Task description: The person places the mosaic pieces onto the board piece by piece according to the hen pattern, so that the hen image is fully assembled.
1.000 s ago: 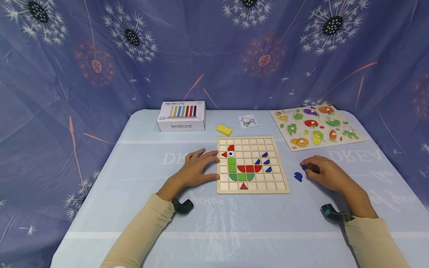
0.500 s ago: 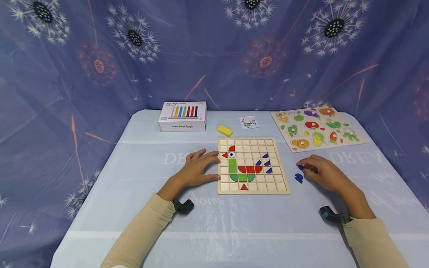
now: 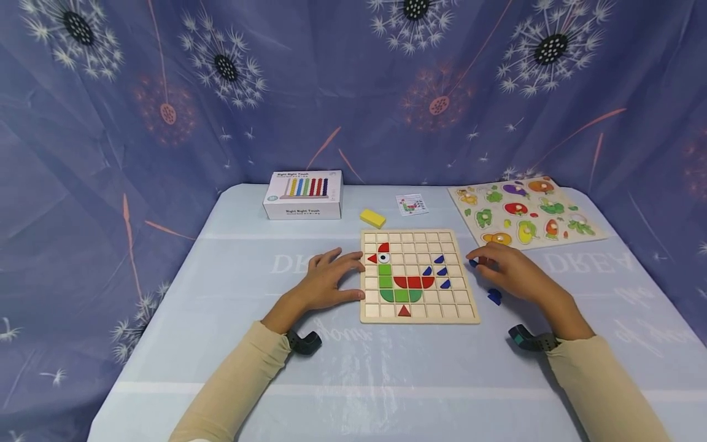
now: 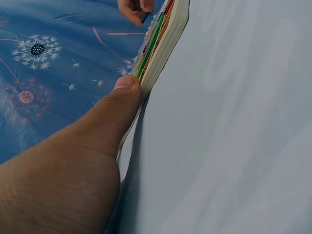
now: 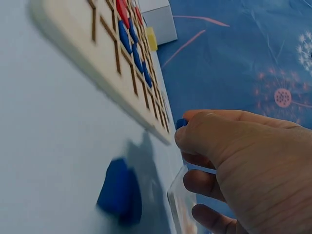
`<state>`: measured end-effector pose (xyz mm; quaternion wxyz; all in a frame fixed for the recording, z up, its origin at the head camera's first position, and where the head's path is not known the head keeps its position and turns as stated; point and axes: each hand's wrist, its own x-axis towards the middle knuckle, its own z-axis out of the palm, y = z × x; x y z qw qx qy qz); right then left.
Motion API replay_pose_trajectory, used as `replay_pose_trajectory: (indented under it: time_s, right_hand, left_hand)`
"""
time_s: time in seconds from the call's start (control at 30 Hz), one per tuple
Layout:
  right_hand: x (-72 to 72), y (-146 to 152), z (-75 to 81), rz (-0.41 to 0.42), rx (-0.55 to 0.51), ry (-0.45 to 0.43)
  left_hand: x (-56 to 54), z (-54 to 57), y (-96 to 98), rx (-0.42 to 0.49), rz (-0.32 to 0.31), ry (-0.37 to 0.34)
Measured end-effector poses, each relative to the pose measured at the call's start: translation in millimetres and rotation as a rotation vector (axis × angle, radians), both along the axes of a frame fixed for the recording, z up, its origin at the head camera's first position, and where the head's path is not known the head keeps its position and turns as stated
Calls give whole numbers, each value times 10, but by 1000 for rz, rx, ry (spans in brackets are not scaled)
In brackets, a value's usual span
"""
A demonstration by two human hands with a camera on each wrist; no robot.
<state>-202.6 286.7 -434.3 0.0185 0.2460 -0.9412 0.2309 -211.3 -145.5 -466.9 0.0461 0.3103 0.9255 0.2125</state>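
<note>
A square wooden grid board (image 3: 420, 320) lies flat, with red, green and blue tiles and an eye tile forming a bird. My left hand (image 3: 326, 283) rests at its left edge, fingers spread and thumb apart. In the left wrist view the thumb (image 4: 124, 87) touches the board's side. To the right of the board, my right hand (image 3: 513, 270) pinches a small blue tile (image 3: 473, 263) between thumb and forefinger; only a sliver of that blue tile (image 5: 182, 123) shows in the right wrist view. Loose blue tiles (image 3: 494, 296) lie on the table below this hand.
Behind the board are a yellow block (image 3: 372, 218) and a small picture card (image 3: 411, 205) of the bird. A white toy box (image 3: 302, 195) stands back left. A vegetable peg puzzle (image 3: 530, 209) lies back right, close to my right hand. A patterned curtain (image 3: 353, 92) hangs behind.
My right hand has lifted the blue tile from beside the loose ones and moved it left and away from me, towards the board's right edge. My left hand has stayed at the board.
</note>
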Motion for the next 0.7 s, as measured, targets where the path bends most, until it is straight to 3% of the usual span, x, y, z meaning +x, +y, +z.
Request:
replay_pose_trajectory:
  time_s: [0.43, 0.7]
  right_hand:
    - [-323, -207, -32, 25, -21, -116]
    - [-393, -265, -68, 21, -68, -215]
  left_hand:
    - [-2, -9, 2, 7, 2, -4]
    - [3, 3, 0, 9, -1, -4]
